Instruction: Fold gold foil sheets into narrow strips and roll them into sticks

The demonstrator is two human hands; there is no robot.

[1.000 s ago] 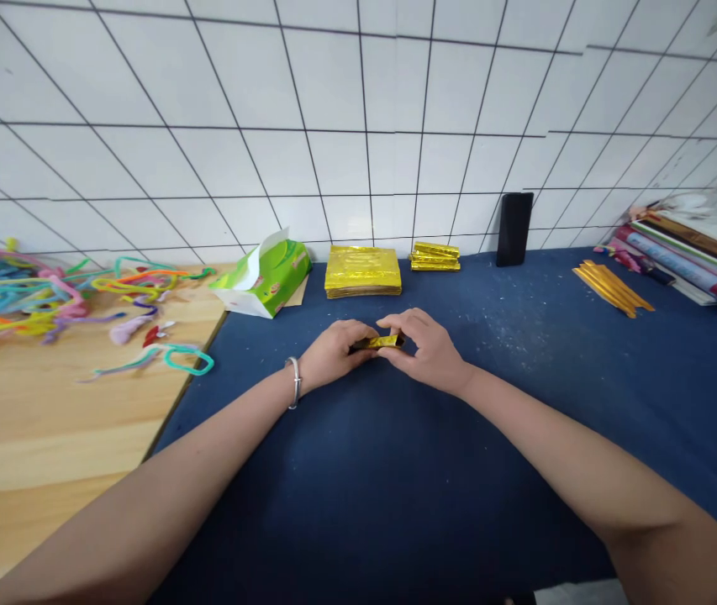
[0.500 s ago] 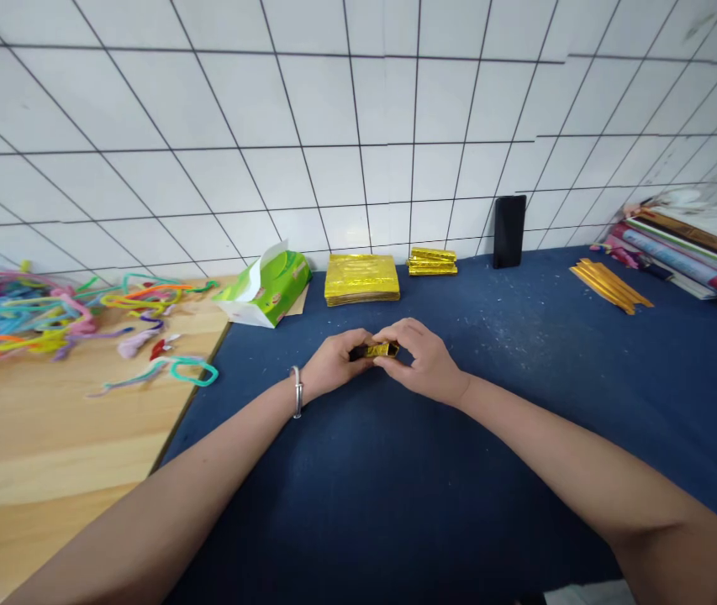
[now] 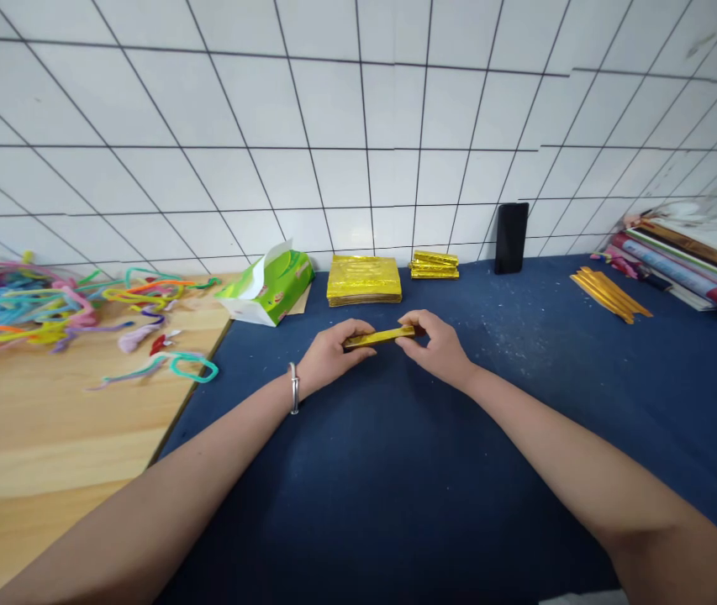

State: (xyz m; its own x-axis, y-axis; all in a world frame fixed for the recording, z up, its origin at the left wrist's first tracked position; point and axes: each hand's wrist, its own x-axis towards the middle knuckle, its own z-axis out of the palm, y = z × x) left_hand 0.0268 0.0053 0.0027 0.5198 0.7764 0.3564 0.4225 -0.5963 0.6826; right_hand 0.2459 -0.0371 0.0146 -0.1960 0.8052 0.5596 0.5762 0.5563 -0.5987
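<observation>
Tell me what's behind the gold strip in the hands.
Behind the strip: blue tabletop, then the gold stack, with the tiled wall beyond. The left hand and right hand cover the strip's ends; anything directly behind them is hidden.

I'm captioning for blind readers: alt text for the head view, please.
A person's left hand and right hand hold a gold strip between them over a blue surface. Behind are a gold stack, a green pack and an upright phone, before a tiled wall.
</observation>
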